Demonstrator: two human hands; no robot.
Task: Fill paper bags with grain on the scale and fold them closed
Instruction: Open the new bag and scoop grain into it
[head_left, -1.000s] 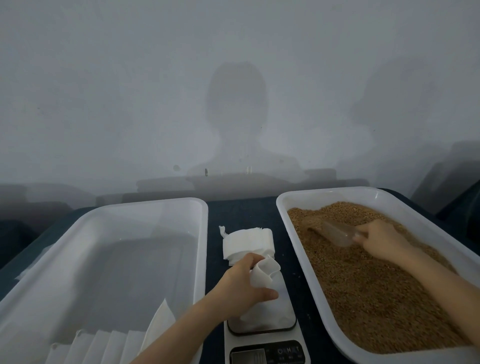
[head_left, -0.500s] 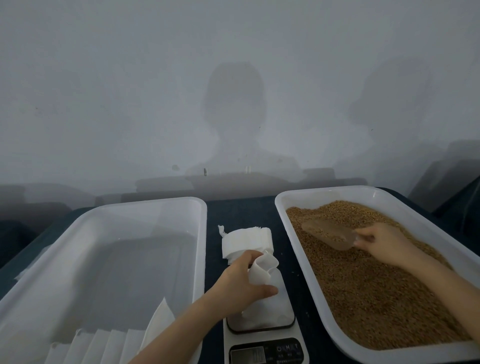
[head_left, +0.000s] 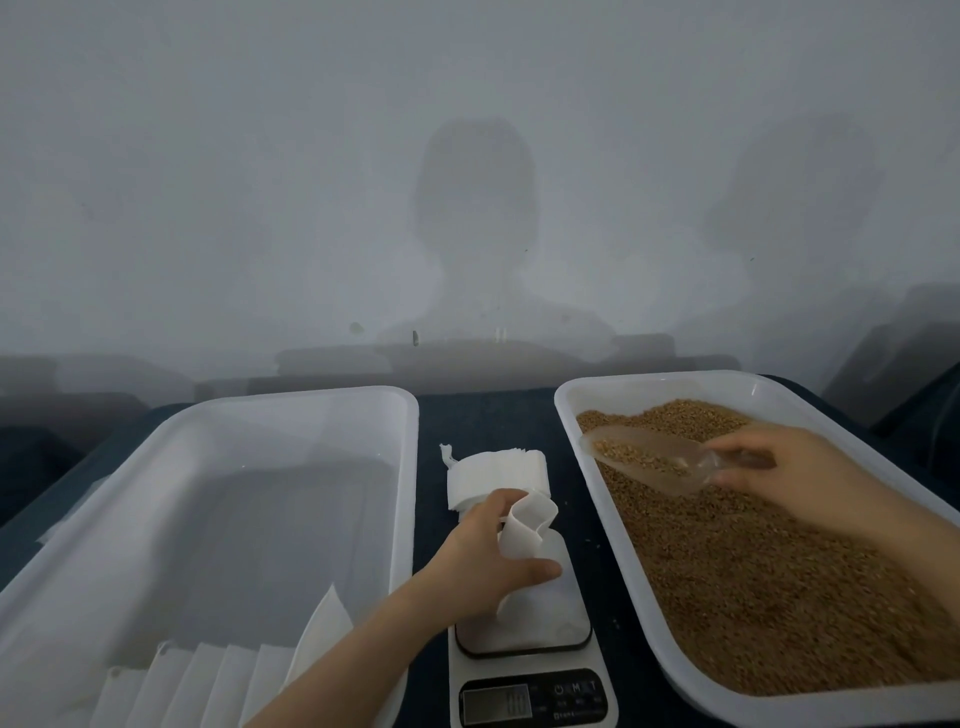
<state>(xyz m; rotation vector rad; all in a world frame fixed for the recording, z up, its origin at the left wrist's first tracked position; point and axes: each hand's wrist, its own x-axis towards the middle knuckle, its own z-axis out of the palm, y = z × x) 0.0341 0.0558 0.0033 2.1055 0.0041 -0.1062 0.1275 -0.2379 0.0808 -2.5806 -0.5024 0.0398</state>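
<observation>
2 hands are at work. Your left hand (head_left: 493, 561) curls round the small white paper bag (head_left: 527, 527), thumb across its front, holding its mouth open while its lower end rests on the platform of the white digital kitchen scale (head_left: 532, 699); the display is too blurred to read. Your right hand (head_left: 779, 467) grips the handle of the clear plastic scoop (head_left: 644, 460), part-filled and held just above the brown grain (head_left: 753, 597) in the white plastic tray (head_left: 675, 379) on your right. Just behind the scale, a bundle of spare white bags (head_left: 493, 470) lies on the dark blue table (head_left: 483, 415). On your left, the translucent white plastic bin (head_left: 311, 400) holds a row of flat white bags (head_left: 208, 680) in its near corner.
</observation>
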